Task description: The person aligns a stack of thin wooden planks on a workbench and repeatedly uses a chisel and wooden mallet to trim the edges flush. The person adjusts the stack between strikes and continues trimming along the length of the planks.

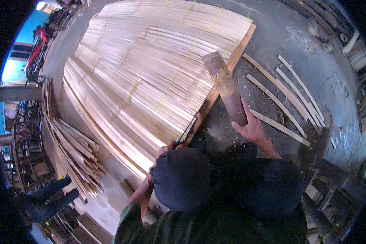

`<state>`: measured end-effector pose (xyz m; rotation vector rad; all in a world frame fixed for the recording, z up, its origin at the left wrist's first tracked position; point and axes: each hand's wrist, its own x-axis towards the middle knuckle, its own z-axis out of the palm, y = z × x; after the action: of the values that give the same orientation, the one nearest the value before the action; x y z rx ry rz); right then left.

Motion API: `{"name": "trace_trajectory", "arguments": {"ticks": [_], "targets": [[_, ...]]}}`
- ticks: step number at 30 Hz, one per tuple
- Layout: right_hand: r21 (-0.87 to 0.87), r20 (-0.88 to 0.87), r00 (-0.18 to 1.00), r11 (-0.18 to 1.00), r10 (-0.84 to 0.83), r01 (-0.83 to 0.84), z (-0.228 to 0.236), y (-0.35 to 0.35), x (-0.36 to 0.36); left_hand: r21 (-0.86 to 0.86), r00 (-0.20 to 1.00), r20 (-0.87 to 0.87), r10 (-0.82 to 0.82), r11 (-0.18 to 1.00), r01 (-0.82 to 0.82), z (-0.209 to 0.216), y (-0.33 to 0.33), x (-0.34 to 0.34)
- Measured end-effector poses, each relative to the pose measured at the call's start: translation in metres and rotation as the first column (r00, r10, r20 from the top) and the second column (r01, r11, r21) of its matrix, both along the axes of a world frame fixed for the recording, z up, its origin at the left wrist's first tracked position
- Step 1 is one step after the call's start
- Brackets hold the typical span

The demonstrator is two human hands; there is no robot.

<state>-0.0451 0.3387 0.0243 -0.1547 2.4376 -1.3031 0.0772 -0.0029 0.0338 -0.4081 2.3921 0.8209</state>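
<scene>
- The right hand is closed around the lower end of a thick wooden club, thumb on one side and fingers on the other.
- The club's far end overlaps the right edge of the slat mat in the view; whether they touch, I cannot tell.
- The left hand is at the mat's near right corner, partly hidden by a knee, fingers wrapped around a dark-handled tool.
- A thin dark line runs on from that handle beside the slat ends; I cannot tell how much of it is blade.
- The mat, many pale narrow slats side by side, covers much of the floor, its far end reaching the top of the view.
- Yellow cords cross the slats in several rows.
- A brown board runs along the mat's right edge, by the slat ends.
- Several loose slats lie spread on the floor off the mat's right edge, one reaching just beside the right hand.
- Small wood chips are scattered on the floor between the board and those slats.
- A heap of thin strips lies on the floor off the mat's left edge, apart from it.
- Two dark-clothed knees rise in front of the mat's near right corner; a green sleeve covers the left upper arm.
</scene>
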Motion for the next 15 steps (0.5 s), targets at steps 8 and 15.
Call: {"name": "trace_trajectory", "arguments": {"ticks": [8, 15], "targets": [[-0.236, 0.053, 0.974, 0.945, -0.221, 0.227, 0.026, -0.008, -0.002, 0.088, 0.997, 0.001, 0.076, 0.993, -0.075, 0.006, 0.007, -0.002], [-0.164, -0.047, 0.981, 0.971, -0.186, 0.176, 0.006, -0.008, 0.009, 0.147, 0.991, 0.010, 0.134, 0.980, -0.134, -0.010, 0.004, 0.006]]}}
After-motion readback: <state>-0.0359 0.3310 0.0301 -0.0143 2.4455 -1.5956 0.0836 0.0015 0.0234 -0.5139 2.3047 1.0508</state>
